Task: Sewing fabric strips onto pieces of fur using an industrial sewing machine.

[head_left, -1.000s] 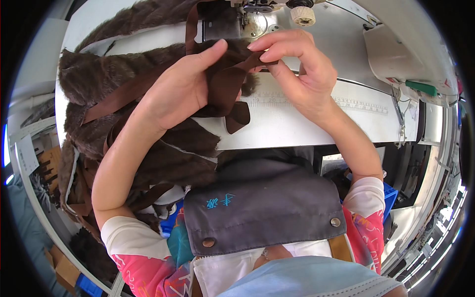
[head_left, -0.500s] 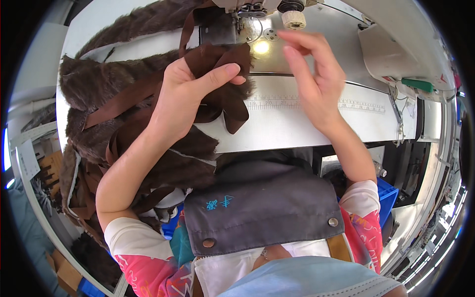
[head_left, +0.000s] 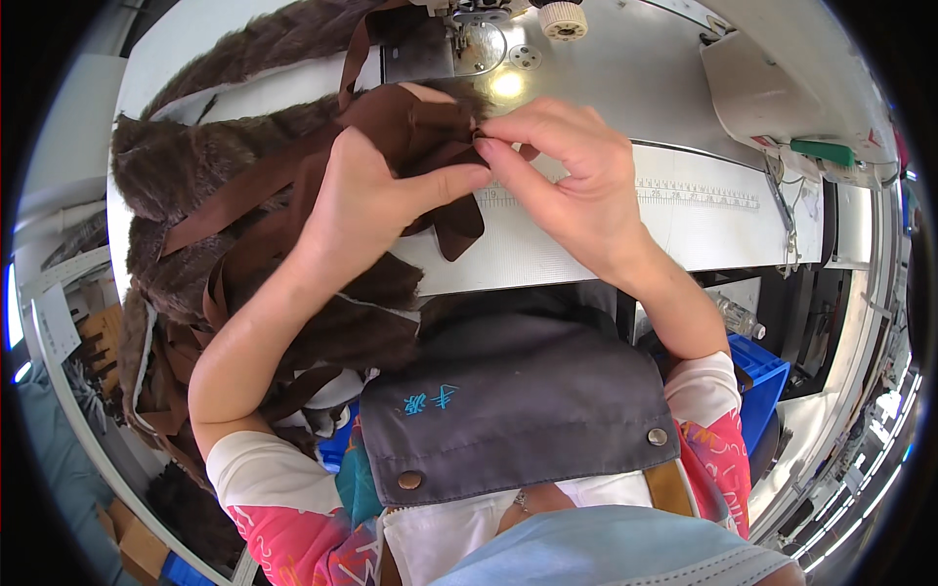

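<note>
Brown ribbon (head_left: 259,200) runs in loops over the dark brown fur pieces (head_left: 176,161) on the left of the white table. My left hand (head_left: 376,190) is closed on the bunched ribbon, its thumb pointing right along the front. At the ribbon's right edge my right hand (head_left: 576,176) pinches the fabric between thumb and forefinger. The two hands nearly meet there, and the exact bit between the fingertips is partly hidden. A ribbon end hangs just below the fingers, over the table's printed ruler.
Beyond my hands stands the sewing machine's needle area (head_left: 479,39) with a white knob (head_left: 563,20) and a shiny metal plate (head_left: 625,68). Tweezers (head_left: 782,210) lie at the right by a green-handled part (head_left: 823,152). A blue crate (head_left: 762,376) and plastic bottle (head_left: 740,317) are below the table.
My right hand has moved left from above the metal plate and now pinches the ribbon's edge. My left hand still grips the ribbon, its thumb shifted slightly.
</note>
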Motion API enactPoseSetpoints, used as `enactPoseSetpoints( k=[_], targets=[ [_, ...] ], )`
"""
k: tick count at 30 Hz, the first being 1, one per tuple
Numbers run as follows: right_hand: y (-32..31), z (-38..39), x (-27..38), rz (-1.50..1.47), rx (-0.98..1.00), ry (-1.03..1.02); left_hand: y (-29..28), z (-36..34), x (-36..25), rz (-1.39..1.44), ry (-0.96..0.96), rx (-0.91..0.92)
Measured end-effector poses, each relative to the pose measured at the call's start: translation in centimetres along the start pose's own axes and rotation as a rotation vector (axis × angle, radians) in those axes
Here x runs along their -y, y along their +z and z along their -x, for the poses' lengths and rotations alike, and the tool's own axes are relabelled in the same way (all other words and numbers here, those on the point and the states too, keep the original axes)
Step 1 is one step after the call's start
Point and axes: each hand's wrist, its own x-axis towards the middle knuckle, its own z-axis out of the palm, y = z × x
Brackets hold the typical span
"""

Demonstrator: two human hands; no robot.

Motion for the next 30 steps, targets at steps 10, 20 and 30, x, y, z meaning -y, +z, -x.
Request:
enactPoseSetpoints(
  k=[10,20,30],
  targets=[
    [0.0,0.1,0.8,-0.444,0.025,0.263,-3.2,-1.0,-0.6,0.495,-0.423,0.071],
    [1.0,-0.6,-1.1,-0.647,0.093,0.392,-3.6,-1.2,0.2,0.138,-0.259,-0.011],
    [0.6,1.4,-4.2,0.482,0.319,-0.336,-4.9,-5.4,0.3,-0.347,-0.117,0.257]
  ],
)
